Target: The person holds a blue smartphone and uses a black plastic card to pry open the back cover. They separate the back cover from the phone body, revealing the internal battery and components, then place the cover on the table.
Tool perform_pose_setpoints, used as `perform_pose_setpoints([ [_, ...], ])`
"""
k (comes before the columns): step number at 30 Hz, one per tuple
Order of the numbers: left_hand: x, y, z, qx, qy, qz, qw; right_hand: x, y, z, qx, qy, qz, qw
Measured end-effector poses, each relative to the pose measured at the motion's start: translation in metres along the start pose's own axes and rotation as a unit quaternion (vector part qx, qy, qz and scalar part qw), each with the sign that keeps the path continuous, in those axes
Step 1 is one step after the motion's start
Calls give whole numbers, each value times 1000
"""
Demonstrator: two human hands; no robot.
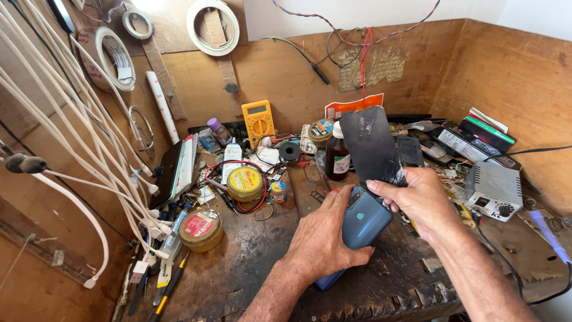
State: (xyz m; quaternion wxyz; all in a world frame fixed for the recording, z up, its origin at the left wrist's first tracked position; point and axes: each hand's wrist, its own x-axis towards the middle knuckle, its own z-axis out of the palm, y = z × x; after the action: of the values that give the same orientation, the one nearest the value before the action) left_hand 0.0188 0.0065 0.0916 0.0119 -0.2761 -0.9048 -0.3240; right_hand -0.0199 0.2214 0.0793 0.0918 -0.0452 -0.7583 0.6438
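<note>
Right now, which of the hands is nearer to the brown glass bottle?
Left. The left hand grips the blue phone just below the brown glass bottle; the right hand, holding the black panel, sits farther to the right.

Two bare forearms, entering from the lower edge of the frame, right of centre. No sleeves, gloves, rings or watch in view. Left hand (322, 238) and right hand (420, 200) both bare, with short nails, creased knuckles, raised veins. Fine hair along both forearms. Wrists uncovered.
</note>
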Motion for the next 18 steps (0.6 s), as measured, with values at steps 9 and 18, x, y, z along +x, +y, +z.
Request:
perform_pose_setpoints([
  [9, -4, -3, 2, -33, 37, 29, 998, -3, 4, 3, 91, 32, 15, 995],
  [18, -5, -2, 2, -25, 32, 39, 998, -8, 6, 11, 108, 53, -40, 992],
])
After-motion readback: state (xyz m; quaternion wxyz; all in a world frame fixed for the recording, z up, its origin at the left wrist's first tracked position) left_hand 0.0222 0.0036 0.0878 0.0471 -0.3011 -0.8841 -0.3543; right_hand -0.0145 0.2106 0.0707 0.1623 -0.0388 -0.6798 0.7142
